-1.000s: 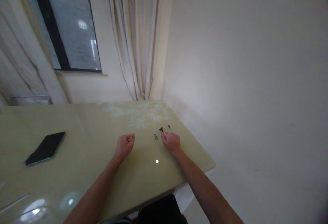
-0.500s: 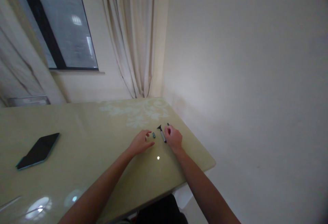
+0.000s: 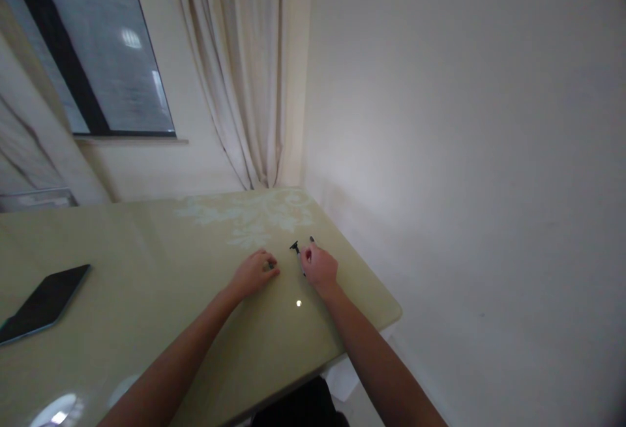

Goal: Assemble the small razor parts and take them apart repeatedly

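My left hand (image 3: 254,274) is closed in a pinch just above the tabletop, to the left of the razor. Between its thumb and fingers shows a bit of a small dark blue-green piece (image 3: 270,264), mostly hidden. A razor (image 3: 294,247) with a black T-shaped head and a grey and black handle lies beside my right hand, which covers much of the handle. My right hand (image 3: 320,267) is curled into a fist. A dark tip (image 3: 312,239) pokes out past its far side; whether the fist grips it cannot be made out.
A dark flat tablet-like thing (image 3: 44,303) lies on the glossy yellowish table (image 3: 147,270) at the left. The table's right edge runs along a white wall (image 3: 464,153). Curtains (image 3: 249,75) and a window (image 3: 107,42) are behind the table.
My left hand's fingers have closed around the small dark blue-green piece, which was lying on the table. My right fist now covers more of the razor's handle. The view has shifted slightly right.
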The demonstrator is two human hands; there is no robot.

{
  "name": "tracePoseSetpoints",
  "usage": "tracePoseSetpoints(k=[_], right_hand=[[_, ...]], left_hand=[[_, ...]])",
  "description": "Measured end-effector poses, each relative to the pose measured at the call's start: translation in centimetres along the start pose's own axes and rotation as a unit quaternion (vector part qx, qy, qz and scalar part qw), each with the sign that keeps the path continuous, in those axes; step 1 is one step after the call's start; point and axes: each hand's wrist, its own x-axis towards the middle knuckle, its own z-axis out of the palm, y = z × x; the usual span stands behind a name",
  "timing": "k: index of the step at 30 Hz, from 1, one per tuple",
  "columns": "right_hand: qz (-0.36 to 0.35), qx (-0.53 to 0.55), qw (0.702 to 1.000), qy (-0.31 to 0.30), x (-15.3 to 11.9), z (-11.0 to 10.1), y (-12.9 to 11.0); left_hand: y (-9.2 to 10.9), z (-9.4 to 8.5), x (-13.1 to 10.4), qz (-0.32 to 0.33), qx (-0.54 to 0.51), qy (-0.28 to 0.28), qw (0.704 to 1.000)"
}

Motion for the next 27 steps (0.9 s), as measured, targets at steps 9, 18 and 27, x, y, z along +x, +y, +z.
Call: tracePoseSetpoints(k=[9,18,27], right_hand=[[-0.017,-0.034,0.999,-0.021,-0.6,0.6,-0.7],[-0.038,-0.021,0.998,-0.033,-0.2,0.5,-1.3],[-0.09,0.073,0.991,-0.06,-1.4,2.7,-11.0]], left_hand=[[-7.4,-5.0,-6.4,-0.116,-0.045,0.06,0.99],[-11.4,-7.7,-8.0,-0.16,-0.066,0.077,0.982],[-12.2,-8.1,-8.7,-0.162,0.02,0.092,0.982]])
